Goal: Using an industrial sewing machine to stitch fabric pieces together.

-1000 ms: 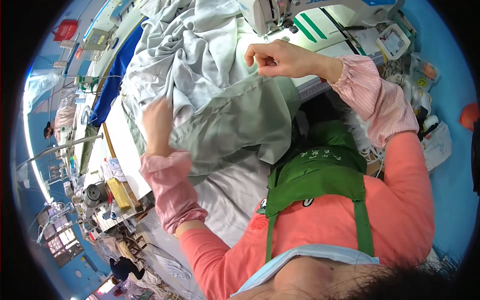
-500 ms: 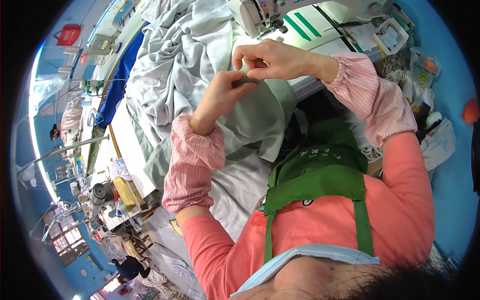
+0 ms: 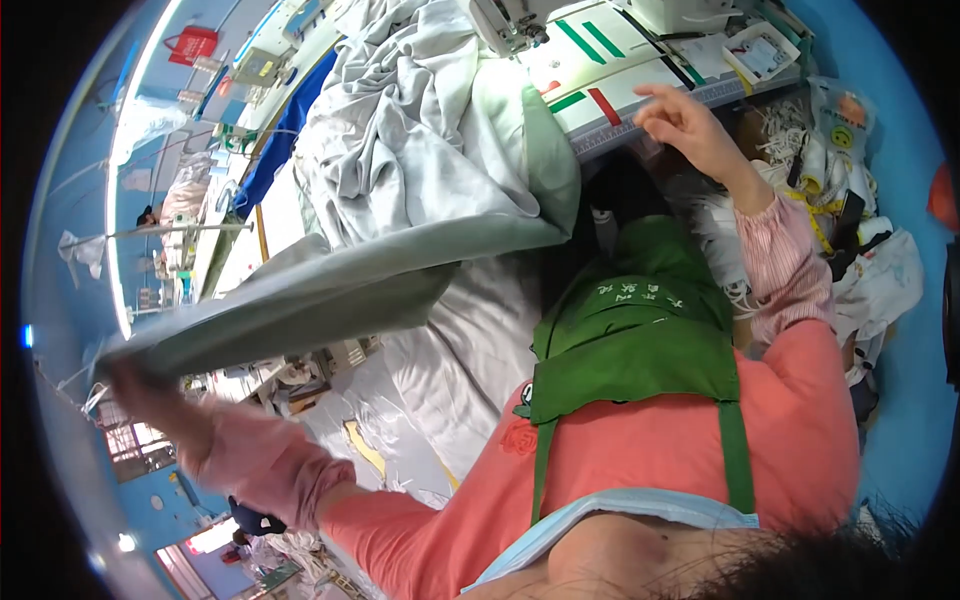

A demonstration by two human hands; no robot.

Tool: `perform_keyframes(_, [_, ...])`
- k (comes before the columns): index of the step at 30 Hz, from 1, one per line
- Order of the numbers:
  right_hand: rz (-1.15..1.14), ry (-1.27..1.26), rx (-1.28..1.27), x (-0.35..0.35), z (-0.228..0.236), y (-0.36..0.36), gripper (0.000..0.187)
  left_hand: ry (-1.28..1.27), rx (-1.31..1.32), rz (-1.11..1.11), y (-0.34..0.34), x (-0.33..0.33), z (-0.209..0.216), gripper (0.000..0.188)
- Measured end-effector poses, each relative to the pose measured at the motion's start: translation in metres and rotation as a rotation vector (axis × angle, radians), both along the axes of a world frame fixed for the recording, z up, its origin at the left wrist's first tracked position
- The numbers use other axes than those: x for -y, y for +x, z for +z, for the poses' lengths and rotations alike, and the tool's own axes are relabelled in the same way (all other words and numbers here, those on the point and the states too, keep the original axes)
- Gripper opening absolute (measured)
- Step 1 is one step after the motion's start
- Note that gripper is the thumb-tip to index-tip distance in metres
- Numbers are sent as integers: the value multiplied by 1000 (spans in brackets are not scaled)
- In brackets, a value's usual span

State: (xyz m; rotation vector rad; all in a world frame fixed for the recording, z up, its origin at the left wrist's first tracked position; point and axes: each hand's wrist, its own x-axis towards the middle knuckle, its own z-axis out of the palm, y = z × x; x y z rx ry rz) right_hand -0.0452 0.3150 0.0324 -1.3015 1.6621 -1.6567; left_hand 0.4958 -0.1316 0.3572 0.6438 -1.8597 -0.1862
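Observation:
Far out to the left, my left hand (image 3: 145,390) grips the edge of a grey-green fabric piece (image 3: 330,290); motion blurs the fingers. From that hand the cloth stretches taut across to the table, where it joins a rumpled pile of light grey fabric (image 3: 400,130). My right hand (image 3: 685,130) hovers near the table's front edge at the right, fingers apart and slightly curled, holding nothing. Just beyond the pile stands the head of a white sewing machine (image 3: 505,25), its needle area partly cut off at the top.
Green and red tape strips (image 3: 604,106) mark the white sewing table (image 3: 640,65). A small white tray (image 3: 760,55) sits at its right end. Bags, cords and spools (image 3: 820,180) crowd the right side. Light cloth (image 3: 470,360) hangs beside my green apron (image 3: 635,370).
Both hands were together at the fabric edge. My left hand has swept far left and down, pulling the cloth out; my right hand has let go and moved right.

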Motion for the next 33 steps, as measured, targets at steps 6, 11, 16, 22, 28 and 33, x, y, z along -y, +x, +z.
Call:
perform_keyframes(6, [40, 128, 162, -6, -55, 38, 37, -395, -11, 635, 227, -112, 70, 42])
perform_keyframes(11, [153, 65, -201, 60, 1, 89, 27, -216, -148, 949, 287, -199, 44, 36])
perform_keyframes(16, [92, -477, -761, 152, 68, 154, 28, -492, 377, 1135, 336, -226, 11, 42])
perform_keyframes(22, [373, -497, -1018, 195, 139, 226, 27, -644, 547, 1037, 352, -234, -5, 47])
perform_keyframes(28, [548, -286, -965, 195, 167, 234, 14, -674, 524, 983, 341, -236, -6, 40])
perform_keyframes(33, [496, -270, -876, 147, 164, 219, 12, -207, -134, 740, 280, -228, -6, 32])
